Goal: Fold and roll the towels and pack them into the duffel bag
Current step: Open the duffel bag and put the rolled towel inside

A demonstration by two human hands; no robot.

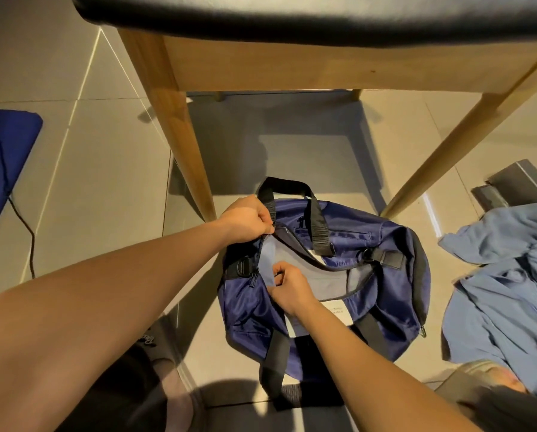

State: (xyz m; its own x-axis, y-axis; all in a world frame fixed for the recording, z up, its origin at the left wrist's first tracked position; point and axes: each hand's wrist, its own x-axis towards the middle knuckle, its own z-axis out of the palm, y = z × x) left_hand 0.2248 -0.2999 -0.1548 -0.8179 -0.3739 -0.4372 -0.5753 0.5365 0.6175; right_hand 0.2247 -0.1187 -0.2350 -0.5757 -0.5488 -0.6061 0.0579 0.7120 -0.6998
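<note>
Floor: large glossy beige tiles [105, 169] with thin pale grout lines. The light was warm, and a bright streak ran along one grout line at the left. A chair with a black padded leather seat [292, 14] on a light wooden frame [292, 67] filled the top of the view. Its two near tapered wooden legs [180, 135] splayed down to the tiles, with a hard-edged shadow beneath. A flat dark blue pad [2, 157] lay far left, and a thin black cable [21, 219] crossed it onto the floor. Grey boxy object [510, 185] at right, kind unclear.
</note>
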